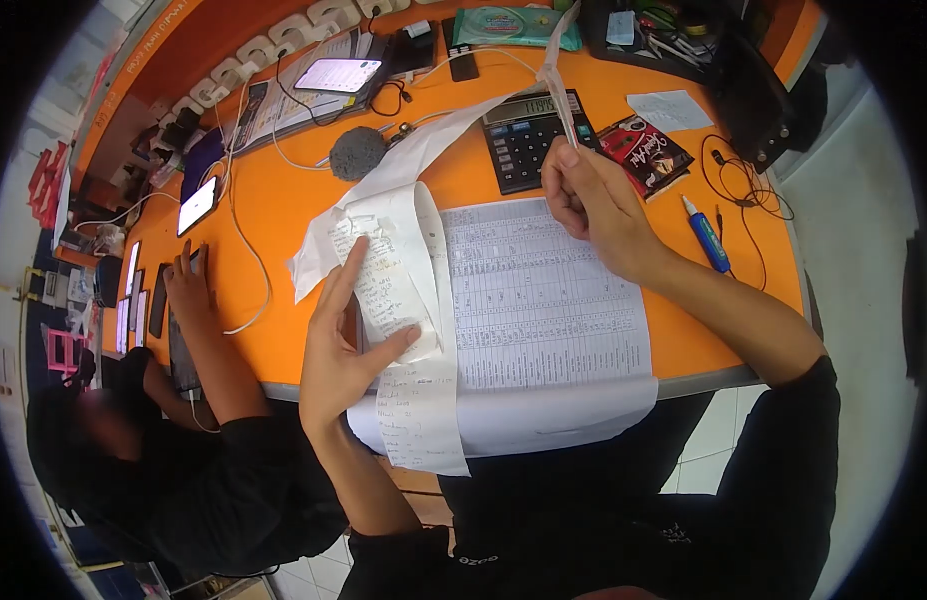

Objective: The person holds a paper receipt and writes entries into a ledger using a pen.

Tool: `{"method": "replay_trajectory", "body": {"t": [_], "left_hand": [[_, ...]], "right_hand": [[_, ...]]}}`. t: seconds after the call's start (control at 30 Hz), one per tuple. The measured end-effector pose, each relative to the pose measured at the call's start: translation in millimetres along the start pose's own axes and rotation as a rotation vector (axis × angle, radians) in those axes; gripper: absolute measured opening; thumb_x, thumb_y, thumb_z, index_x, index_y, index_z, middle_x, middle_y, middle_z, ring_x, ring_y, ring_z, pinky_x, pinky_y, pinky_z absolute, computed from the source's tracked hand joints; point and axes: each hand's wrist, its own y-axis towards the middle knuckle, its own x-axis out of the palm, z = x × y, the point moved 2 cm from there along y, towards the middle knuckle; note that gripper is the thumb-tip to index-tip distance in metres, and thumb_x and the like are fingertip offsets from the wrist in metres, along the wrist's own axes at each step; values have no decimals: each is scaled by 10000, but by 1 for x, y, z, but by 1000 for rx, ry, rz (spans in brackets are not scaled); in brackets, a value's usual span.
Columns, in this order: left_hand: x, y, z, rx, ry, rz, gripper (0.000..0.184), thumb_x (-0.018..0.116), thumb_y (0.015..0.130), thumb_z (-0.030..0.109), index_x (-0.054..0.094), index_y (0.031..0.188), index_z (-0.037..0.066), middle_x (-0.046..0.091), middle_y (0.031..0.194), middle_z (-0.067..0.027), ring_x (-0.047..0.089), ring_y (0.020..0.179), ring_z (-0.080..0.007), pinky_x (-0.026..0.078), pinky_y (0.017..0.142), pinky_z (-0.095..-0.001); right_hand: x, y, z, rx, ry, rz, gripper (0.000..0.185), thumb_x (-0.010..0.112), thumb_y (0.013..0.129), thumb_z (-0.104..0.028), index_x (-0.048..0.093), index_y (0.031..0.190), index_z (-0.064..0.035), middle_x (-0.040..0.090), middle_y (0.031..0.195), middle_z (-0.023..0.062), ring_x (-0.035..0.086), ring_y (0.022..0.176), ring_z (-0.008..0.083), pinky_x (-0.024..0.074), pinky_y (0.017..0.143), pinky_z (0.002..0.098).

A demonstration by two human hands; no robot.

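Observation:
My left hand [345, 340] lies with index finger and thumb stretched apart on a small handwritten slip [391, 283]. Under that slip runs a long white paper strip [423, 425] with more handwriting, hanging past the desk's front edge. The strip curls over and stretches up toward the right. Above the desk, my right hand [598, 210] pinches a narrow, twisted part of the paper strip between thumb and fingers. Beneath both lies a large printed table sheet [548, 300], its lower part bending over the edge. A calculator [523, 145] sits just left of my right hand.
Right of the calculator are a red packet [645, 155], a blue glue tube [707, 236] and a coiled cable [748, 190]. A grey fuzzy ball [358, 154], lit phones [338, 75] and cables occupy the left and back. Another person's hand [188, 280] reaches toward phones at left.

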Motion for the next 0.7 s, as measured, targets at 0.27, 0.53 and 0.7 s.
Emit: {"method": "replay_trajectory", "body": {"t": [0.27, 0.53, 0.7], "left_hand": [[1, 1, 2, 30, 16, -5, 1078, 916, 762, -86, 427, 1720, -1, 602, 1438, -130, 608, 1372, -239, 412, 1252, -368], [-2, -2, 2, 40, 107, -18, 1077, 919, 781, -48, 415, 1731, 20, 596, 1428, -136, 598, 1363, -245, 426, 1214, -346], [-1, -1, 0, 51, 95, -15, 1080, 926, 780, -30, 416, 1730, 24, 599, 1445, -148, 603, 1357, -252, 428, 1220, -351]], "right_hand": [[2, 0, 1, -17, -16, 19, 486, 396, 1241, -474, 544, 978, -93, 438, 696, -28, 371, 598, 65, 323, 538, 254], [-1, 1, 5, -120, -178, 90, 418, 589, 1192, -369, 650, 934, -45, 606, 787, -29, 523, 701, 44, 393, 577, 259], [10, -6, -16, -13, -209, -65, 194, 688, 1136, -199, 738, 1070, -24, 708, 932, 10, 625, 790, 46, 473, 661, 226]]}}
